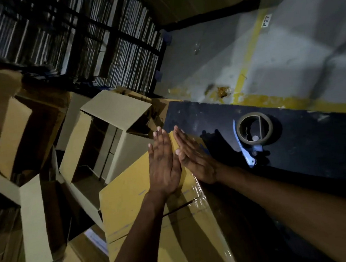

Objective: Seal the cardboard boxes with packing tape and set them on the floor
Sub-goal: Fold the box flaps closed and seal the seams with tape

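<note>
In the head view both hands lie flat and open, fingers straight, pressing side by side on the top of the cardboard box (127, 193); the left hand (164, 164) rests on the yellow flap, the right hand (194, 160) just beside it along the glossy strip of packing tape (195, 192) that runs down the seam; that seam, the box's long axis, leads from the fingertips back toward the wrists, so the box sits directly under the hands and reaches nearer the person; the tape dispenser (252, 135) sits on the dark surface (312, 141) to the right of the right hand, near it and apart from the box, so the right hand is the nearer; open boxes (99, 140) stand left of the left hand; the grey floor (285, 51) lies beyond the fingertips, past the surface's far edge; I judge the box would be lifted by its sides next.
</note>
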